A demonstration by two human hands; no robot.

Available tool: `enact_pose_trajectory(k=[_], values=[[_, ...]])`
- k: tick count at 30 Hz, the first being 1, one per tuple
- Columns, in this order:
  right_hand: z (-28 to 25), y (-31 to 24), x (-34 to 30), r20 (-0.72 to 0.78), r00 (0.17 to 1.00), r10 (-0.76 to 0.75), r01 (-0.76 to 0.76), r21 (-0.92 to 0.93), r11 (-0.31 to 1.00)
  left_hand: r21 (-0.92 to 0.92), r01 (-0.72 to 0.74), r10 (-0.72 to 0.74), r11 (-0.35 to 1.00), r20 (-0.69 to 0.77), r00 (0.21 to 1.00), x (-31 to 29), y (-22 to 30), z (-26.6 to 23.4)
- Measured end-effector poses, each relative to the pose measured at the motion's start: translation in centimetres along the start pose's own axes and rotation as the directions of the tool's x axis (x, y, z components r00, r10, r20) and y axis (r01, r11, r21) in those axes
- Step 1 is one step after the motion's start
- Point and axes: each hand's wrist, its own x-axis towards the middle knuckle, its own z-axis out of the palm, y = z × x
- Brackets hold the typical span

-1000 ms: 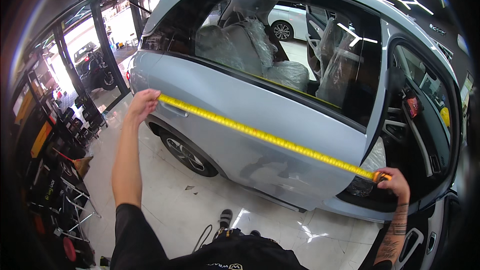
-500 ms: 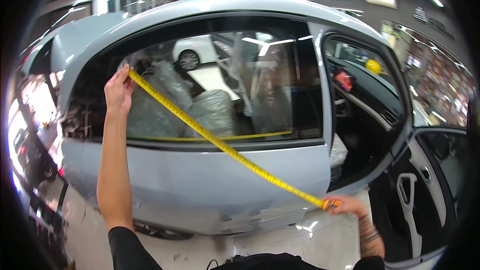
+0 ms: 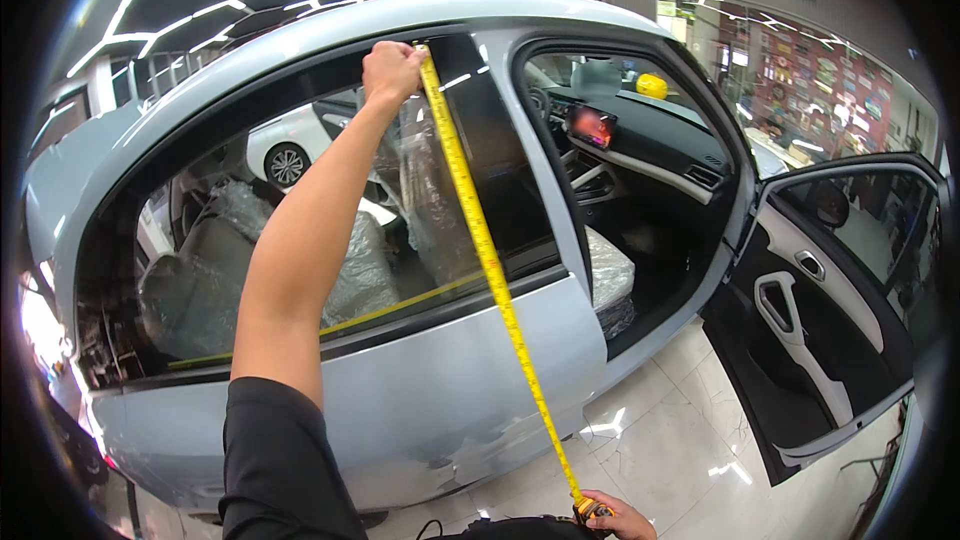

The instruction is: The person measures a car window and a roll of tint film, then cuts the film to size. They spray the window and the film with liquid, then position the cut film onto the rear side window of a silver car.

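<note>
My left hand (image 3: 392, 71) pinches the hooked end of a yellow tape measure (image 3: 487, 255) near the top edge of the rear door window (image 3: 492, 140), by the dark pillar trim. From there the blade runs down across the glass and the light grey-blue door (image 3: 450, 380). Low down, close to my body, my right hand (image 3: 618, 518) is wrapped round the orange-and-black tape case (image 3: 590, 511). The blade stretches taut between both hands. Through the window, plastic-wrapped seats (image 3: 350, 250) show.
To the right the front door (image 3: 810, 320) stands wide open, showing the dashboard screen (image 3: 592, 126) and a wrapped front seat (image 3: 608, 280). A yellow round object (image 3: 651, 86) is beyond the windscreen. Glossy floor tiles (image 3: 650, 420) lie below. A white car (image 3: 290, 150) shows through the glass.
My left hand has moved the tape end rightward and up, from the window's rear part to its front top corner. My right hand has come lower and nearer. The blade now hangs steeper.
</note>
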Motion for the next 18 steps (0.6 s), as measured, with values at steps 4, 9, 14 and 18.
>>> enact_pose_trajectory(k=[4,9,14,18], values=[[-0.8,-1.4,0.5,0.049,0.997,-0.064,0.065,-0.013,0.998,0.06,-0.171,0.179,0.983,-0.174,0.968,1.2,-0.9,1.7],[-1.4,-3.3,2.1,0.01,0.997,-0.077,0.078,-0.135,0.988,0.106,-0.287,0.305,0.952,-0.238,0.922,1.5,-0.9,2.1],[-1.0,-4.0,3.2,0.033,0.997,-0.068,0.072,-0.15,0.986,0.106,-0.302,0.32,0.947,-0.302,0.898,2.1,-1.7,2.1],[-0.3,-5.2,3.2,0.041,0.998,-0.056,0.056,0.001,0.998,0.018,-0.079,0.081,0.997,-0.202,0.976,1.9,0.5,1.5]])
